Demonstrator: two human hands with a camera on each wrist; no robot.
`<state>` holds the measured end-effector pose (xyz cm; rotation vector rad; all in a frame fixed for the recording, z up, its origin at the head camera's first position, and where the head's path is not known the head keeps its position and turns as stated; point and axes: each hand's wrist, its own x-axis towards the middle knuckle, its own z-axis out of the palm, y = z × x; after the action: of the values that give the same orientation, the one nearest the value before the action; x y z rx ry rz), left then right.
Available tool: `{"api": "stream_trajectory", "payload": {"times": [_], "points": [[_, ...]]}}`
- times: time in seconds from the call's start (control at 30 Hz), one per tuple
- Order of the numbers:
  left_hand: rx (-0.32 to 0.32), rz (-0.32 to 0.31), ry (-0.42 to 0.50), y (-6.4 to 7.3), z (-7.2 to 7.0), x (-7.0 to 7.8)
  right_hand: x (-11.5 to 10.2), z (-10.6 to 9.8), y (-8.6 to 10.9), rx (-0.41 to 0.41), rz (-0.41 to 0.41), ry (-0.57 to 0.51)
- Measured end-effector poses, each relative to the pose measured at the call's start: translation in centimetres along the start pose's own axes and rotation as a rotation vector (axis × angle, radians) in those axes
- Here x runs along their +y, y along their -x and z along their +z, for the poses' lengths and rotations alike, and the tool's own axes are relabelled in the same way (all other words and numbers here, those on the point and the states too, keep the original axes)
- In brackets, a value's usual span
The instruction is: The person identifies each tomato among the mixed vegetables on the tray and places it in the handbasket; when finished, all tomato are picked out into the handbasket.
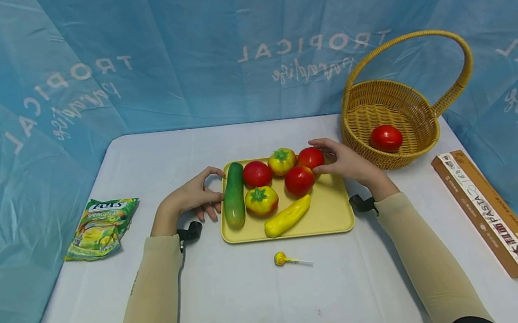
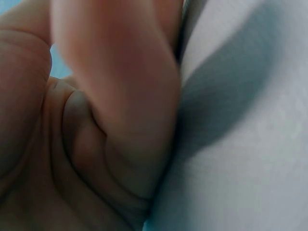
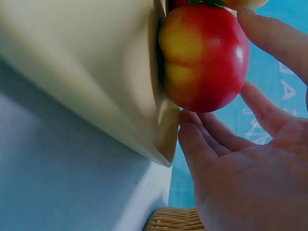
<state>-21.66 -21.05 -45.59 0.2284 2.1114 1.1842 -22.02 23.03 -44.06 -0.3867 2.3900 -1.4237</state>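
My left hand (image 1: 194, 194) is at the left rim of a yellow tray (image 1: 329, 212), index finger and thumb apart, their tips close beside a green cucumber (image 1: 233, 199). Its other fingers hang loosely bent over the white cloth. At the tray's far right corner, my right hand (image 1: 342, 161) has thumb and fingers around a red tomato (image 1: 309, 158). In the right wrist view the tomato (image 3: 207, 57) shows a yellow patch, with fingertips on its side. Also on the tray are red tomatoes (image 1: 299, 180), red-yellow tomatoes (image 1: 261, 201) with green tops, and a yellow pepper-like vegetable (image 1: 287, 217).
A wicker basket (image 1: 357, 142) with a tall handle stands behind my right hand, holding one red tomato (image 1: 386, 138). A long pasta box (image 1: 492, 212) lies at the right. A green snack bag (image 1: 102, 228) is at the left. A lollipop (image 1: 281, 258) lies in front of the tray.
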Motion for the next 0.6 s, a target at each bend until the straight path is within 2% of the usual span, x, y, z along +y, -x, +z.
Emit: {"api": "stream_trajectory", "payload": {"times": [0.6], "points": [[0.005, 0.012, 0.013, 0.19, 0.12, -0.01, -0.1, 0.15, 0.13, -0.013, 0.018, 0.045]]}}
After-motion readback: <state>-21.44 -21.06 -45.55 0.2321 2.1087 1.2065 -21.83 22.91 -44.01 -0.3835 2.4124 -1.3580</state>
